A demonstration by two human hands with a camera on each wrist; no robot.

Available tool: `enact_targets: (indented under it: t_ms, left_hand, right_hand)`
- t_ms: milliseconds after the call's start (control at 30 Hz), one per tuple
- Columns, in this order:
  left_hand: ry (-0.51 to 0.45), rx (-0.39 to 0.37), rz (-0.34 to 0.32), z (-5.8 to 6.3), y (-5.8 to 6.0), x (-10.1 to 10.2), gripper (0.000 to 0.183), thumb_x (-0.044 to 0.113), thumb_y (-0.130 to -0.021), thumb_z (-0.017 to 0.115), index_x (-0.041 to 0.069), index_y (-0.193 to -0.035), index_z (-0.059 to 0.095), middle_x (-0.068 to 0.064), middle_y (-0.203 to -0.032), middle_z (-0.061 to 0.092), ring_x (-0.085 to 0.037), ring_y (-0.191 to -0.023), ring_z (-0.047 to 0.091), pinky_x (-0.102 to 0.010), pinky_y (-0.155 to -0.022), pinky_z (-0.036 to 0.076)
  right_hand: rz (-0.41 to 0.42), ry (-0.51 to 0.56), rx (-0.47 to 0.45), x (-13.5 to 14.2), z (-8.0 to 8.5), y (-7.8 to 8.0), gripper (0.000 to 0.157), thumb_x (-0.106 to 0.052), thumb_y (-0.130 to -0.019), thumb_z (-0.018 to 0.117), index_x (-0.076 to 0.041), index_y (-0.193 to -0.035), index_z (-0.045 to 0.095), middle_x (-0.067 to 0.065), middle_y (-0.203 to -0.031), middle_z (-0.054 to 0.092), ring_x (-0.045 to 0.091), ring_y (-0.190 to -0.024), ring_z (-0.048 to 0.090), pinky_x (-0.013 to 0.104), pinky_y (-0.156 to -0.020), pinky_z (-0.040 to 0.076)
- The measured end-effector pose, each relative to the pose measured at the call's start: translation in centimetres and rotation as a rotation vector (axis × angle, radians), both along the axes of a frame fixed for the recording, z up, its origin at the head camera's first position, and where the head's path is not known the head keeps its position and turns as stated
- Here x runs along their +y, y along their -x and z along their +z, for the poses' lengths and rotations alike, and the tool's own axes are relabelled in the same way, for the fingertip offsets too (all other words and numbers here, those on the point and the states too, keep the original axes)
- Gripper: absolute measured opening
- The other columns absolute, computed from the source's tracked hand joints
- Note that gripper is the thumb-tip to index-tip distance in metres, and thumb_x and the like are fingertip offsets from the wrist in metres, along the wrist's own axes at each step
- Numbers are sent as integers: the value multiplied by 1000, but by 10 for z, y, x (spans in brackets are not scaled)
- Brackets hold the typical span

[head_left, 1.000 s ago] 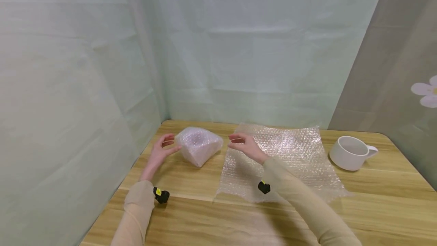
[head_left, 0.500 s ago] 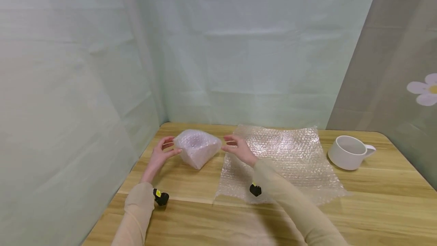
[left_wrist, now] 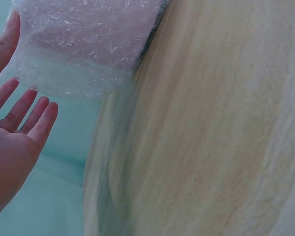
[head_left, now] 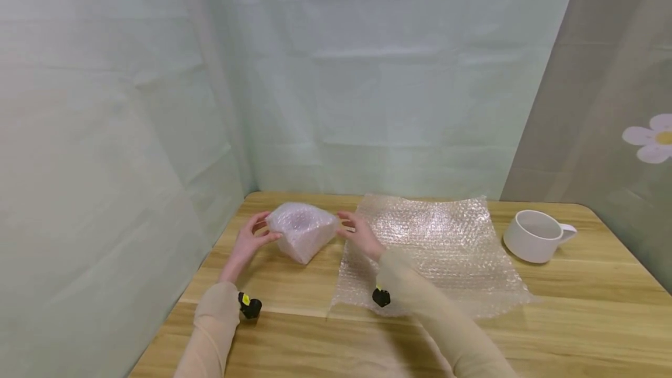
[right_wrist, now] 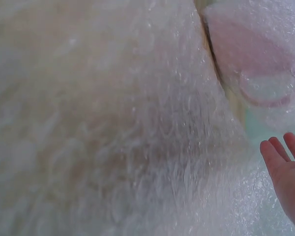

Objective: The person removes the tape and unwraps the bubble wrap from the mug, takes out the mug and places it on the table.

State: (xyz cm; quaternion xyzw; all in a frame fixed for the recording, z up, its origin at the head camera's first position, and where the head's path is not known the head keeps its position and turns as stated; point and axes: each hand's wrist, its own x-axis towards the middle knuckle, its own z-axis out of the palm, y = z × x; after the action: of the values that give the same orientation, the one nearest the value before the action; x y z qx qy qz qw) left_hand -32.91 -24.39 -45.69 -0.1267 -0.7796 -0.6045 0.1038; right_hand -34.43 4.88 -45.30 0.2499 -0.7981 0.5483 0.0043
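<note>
A bubble-wrapped bundle (head_left: pixel 301 229) stands on the wooden table at the left. Through its wrap the right wrist view shows a pinkish cup (right_wrist: pixel 250 51) with a loop handle. My left hand (head_left: pixel 249 242) is at the bundle's left side, fingers extended and thumb by the wrap (left_wrist: pixel 83 44); whether it presses is hard to tell. On the opposite side my right hand (head_left: pixel 363 235) has its fingertips close to the wrap, fingers spread. Beneath the right forearm lies a flat sheet of bubble wrap (head_left: pixel 436 249). Neither hand grips anything.
A white mug (head_left: pixel 532 238) stands at the right, its handle pointing right. The wooden table (head_left: pixel 294 343) meets pale hanging cloth (head_left: pixel 388 104) behind and to the left. Small black devices are worn on both wrists.
My right hand has moved left, up to the bundle's right side. The left hand has come slightly closer on the other side. The bundle, sheet and mug appear unmoved while the view shifted slightly.
</note>
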Motion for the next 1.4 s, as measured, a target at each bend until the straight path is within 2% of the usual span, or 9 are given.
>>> enact_targets:
  t_ms: [133, 233, 300, 367, 467, 567, 867, 1133, 1400]
  left_hand:
    - [-25, -13, -25, 1, 0, 1, 64, 5, -75, 74, -4, -128, 40, -22, -128, 38, -35, -115, 35, -47, -94, 33]
    - [-35, -24, -33, 0, 1, 0, 65, 3, -74, 73, -5, -129, 39, -22, -128, 38, -35, -116, 35, -47, -95, 32]
    - [-35, -21, -37, -1, 2, 0, 65, 3, -74, 73, -4, -129, 39, -22, -127, 39, -35, -116, 35, -46, -95, 32]
    - [-28, -18, -37, -1, 3, 0, 64, 2, -74, 74, -4, -128, 40, -22, -127, 39, -36, -115, 36, -46, -94, 33]
    - [-23, -13, -38, 0, 3, 1, 63, 3, -74, 74, -4, -128, 41, -22, -126, 40, -35, -115, 36, -46, -95, 32]
    - [-20, -11, -36, 2, 1, 3, 63, 2, -74, 73, -5, -128, 41, -23, -125, 41, -35, -114, 37, -45, -96, 31]
    - [-12, 46, 25, 5, 3, 11, 56, 3, -73, 74, -5, -121, 47, -20, -115, 49, -29, -104, 46, -41, -92, 38]
    - [33, 98, 68, 7, 3, 12, 52, 10, -71, 77, -3, -115, 52, -17, -107, 55, -28, -98, 51, -36, -84, 44]
    - [45, 32, 80, 15, -2, 15, 53, 11, -72, 76, -3, -117, 51, -17, -111, 54, -27, -101, 49, -35, -86, 43]
  right_hand:
    - [-3, -2, 17, -3, -1, -1, 48, -4, -88, 57, 4, -131, 38, 22, -132, 38, 39, -114, 41, 43, -90, 38]
    - [11, 19, 38, -6, 11, -11, 46, 2, -87, 56, 10, -128, 39, 28, -129, 38, 43, -112, 41, 45, -89, 39]
    - [11, 19, 45, -8, 12, -11, 45, 3, -86, 56, 10, -127, 39, 28, -129, 39, 43, -112, 41, 44, -89, 40]
    - [5, 13, 44, -10, 12, -10, 44, 4, -86, 56, 11, -127, 40, 28, -128, 40, 43, -111, 42, 43, -88, 40]
    - [-18, 4, 43, -12, 1, 2, 43, 0, -87, 58, 7, -127, 43, 23, -127, 43, 39, -111, 44, 39, -87, 42]
    - [-29, 37, 24, -14, 2, 4, 41, 0, -87, 58, 7, -125, 45, 23, -124, 46, 40, -109, 45, 37, -85, 44]
    - [-96, 113, -40, -16, 8, 4, 35, 0, -86, 60, 5, -119, 53, 20, -116, 52, 36, -105, 49, 32, -79, 47]
    - [-112, 128, -31, -17, 14, 3, 34, 1, -83, 62, 7, -116, 55, 19, -113, 55, 34, -103, 51, 32, -80, 46]
    - [-94, 157, -43, -13, 16, 2, 34, 1, -83, 63, 7, -116, 55, 19, -112, 56, 33, -103, 52, 33, -82, 45]
